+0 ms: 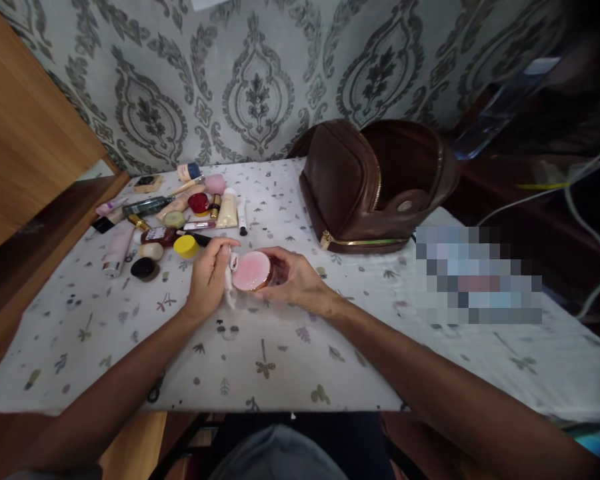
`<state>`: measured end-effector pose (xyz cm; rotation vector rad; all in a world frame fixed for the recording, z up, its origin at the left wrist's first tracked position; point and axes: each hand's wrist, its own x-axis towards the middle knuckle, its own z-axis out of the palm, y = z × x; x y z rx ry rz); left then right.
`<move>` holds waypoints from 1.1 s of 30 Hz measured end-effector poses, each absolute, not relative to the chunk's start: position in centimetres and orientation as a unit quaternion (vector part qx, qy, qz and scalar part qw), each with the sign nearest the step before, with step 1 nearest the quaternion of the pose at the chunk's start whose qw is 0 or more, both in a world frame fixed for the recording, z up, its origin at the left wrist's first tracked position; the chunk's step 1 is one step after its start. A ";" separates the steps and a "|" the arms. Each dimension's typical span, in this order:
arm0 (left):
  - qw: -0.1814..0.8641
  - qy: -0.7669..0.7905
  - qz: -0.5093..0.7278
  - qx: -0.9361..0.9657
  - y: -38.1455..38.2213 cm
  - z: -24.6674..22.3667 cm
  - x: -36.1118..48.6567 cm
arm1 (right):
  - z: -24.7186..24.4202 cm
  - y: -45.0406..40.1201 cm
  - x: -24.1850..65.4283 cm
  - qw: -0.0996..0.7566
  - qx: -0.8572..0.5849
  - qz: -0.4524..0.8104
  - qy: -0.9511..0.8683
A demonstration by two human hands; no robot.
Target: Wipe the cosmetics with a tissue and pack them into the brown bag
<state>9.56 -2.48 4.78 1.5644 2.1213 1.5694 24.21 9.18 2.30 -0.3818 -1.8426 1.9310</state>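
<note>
My right hand (297, 277) is wrapped round a small cosmetic jar with a pink lid (251, 271), tilted so that the lid faces left and up. Close to the lid's left edge, my left hand (207, 277) pinches a crumpled white tissue (231, 280). Whether the tissue touches the jar, I cannot tell. Both hands are just above the front middle of the table. Just beyond my left hand lie a yellow-lidded jar (186, 247) and a black-lidded jar (145, 269).
A brown leather bag (360, 187) stands unzipped at the back right. Several cosmetics, including a cream tube (227, 210), a pink tube (117, 252) and a dark green bottle (147, 206), cover the back left of the patterned tablecloth (280, 373). A blurred-out item (480, 277) lies on the right.
</note>
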 end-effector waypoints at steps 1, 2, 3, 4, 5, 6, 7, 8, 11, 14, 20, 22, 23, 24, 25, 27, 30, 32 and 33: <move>0.039 0.691 0.517 0.504 -2.5 4.8 9.5 | 2.3 9.1 24.2 0.217 -0.133 0.704 -0.664; 0.043 0.691 0.521 0.499 -2.4 4.8 9.5 | 2.3 9.0 24.2 0.212 -0.128 0.708 -0.662; 0.049 0.691 0.525 0.495 -2.4 4.8 9.5 | 2.3 9.0 24.2 0.209 -0.124 0.710 -0.661; 0.059 0.690 0.529 0.490 -2.4 4.7 9.5 | 2.3 8.9 24.2 0.208 -0.120 0.712 -0.660; 0.074 0.689 0.533 0.486 -2.4 4.6 9.4 | 2.3 8.8 24.2 0.208 -0.117 0.713 -0.659; 0.092 0.685 0.537 0.483 -2.4 4.5 9.4 | 2.3 8.7 24.2 0.211 -0.114 0.714 -0.658; 0.113 0.681 0.542 0.480 -2.4 4.3 9.4 | 2.2 8.7 24.2 0.215 -0.111 0.715 -0.656; 0.133 0.674 0.546 0.479 -2.4 4.2 9.4 | 2.2 8.6 24.2 0.220 -0.110 0.717 -0.653; 0.186 0.652 0.560 0.476 -2.5 3.6 9.3 | 2.3 8.8 24.1 0.244 -0.112 0.718 -0.642; 0.259 0.599 0.587 0.479 -2.5 3.2 9.2 | 2.4 9.1 24.0 0.268 -0.130 0.723 -0.623; 0.354 0.570 0.569 0.475 -2.6 3.8 9.7 | 2.8 9.2 24.4 0.281 -0.180 0.749 -0.572; 0.356 0.578 0.567 0.467 -2.5 3.9 9.9 | 2.9 9.2 24.4 0.276 -0.179 0.754 -0.568; 0.349 0.582 0.569 0.465 -2.5 3.9 9.9 | 2.8 9.2 24.4 0.273 -0.175 0.754 -0.571; 0.339 0.588 0.570 0.464 -2.4 3.9 9.8 | 2.8 9.2 24.4 0.272 -0.169 0.752 -0.576; 0.324 0.594 0.570 0.466 -2.3 3.8 9.8 | 2.8 9.2 24.4 0.270 -0.164 0.750 -0.582; 0.292 0.600 0.573 0.476 -2.3 3.7 9.7 | 2.8 9.2 24.4 0.269 -0.155 0.744 -0.592; 0.261 0.598 0.582 0.485 -2.3 3.8 9.7 | 3.1 9.2 24.4 0.266 -0.145 0.738 -0.603; 0.259 0.597 0.586 0.482 -2.5 4.0 9.6 | 3.3 9.1 24.5 0.265 -0.143 0.730 -0.613; 0.260 0.598 0.587 0.479 -2.5 4.1 9.6 | 3.4 9.1 24.6 0.265 -0.146 0.722 -0.622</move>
